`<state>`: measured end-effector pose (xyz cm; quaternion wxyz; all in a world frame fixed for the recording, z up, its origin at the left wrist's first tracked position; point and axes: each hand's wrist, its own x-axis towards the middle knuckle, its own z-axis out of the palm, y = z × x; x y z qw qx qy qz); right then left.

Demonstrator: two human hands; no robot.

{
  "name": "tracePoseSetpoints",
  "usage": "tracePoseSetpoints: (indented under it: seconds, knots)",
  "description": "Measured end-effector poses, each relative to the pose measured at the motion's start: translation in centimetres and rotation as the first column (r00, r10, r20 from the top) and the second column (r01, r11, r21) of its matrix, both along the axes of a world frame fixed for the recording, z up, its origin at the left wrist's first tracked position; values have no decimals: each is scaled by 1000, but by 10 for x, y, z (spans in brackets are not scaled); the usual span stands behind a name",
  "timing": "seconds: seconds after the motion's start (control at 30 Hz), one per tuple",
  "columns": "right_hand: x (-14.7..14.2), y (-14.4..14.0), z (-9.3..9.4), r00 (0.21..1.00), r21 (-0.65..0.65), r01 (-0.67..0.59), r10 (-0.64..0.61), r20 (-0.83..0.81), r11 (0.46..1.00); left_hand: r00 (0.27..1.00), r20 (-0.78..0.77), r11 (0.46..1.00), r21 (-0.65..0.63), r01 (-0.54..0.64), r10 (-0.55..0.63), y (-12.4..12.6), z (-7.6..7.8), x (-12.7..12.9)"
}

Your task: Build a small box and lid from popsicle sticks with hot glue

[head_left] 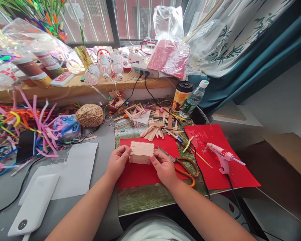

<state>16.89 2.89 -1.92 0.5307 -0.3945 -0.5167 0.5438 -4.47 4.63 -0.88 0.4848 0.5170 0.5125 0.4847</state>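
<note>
left of the scissors [176,160], the wooden-stick box [141,152] is held between left hand [118,163] and right hand [165,166], each nearly closed, pinching one end; a pink glue gun [223,158] lies right of the scissors.

A head-worn camera looks forward and down from near above the bare left hand [118,161] and bare right hand [165,166]. Its field reaches the barred glass window [132,20].

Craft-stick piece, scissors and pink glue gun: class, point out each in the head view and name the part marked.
Craft-stick piece [141,149]: head view, on its upper slats.
Scissors [175,160]: head view, near the pivot.
Pink glue gun [222,157]: head view, on its body.
</note>
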Motion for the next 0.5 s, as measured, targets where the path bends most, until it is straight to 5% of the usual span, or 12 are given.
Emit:
tracePoseSetpoints:
  seconds: [0.1, 0.3, 0.5]
  knots:
    - [0, -3, 3, 1000, 54, -27, 26, 17, 998, 999, 16, 999, -3, 32, -31, 0, -2, -2]
    - [1, -7, 6, 986, 193, 4, -36, 162, 981, 925, 223, 951, -28, -309, 307, 16, -3, -9]
    - [-8, -11, 2, 976, 166, 5, -41, 213, 986, 890, 264, 913, 72, -403, 372, 27, -1, -15]
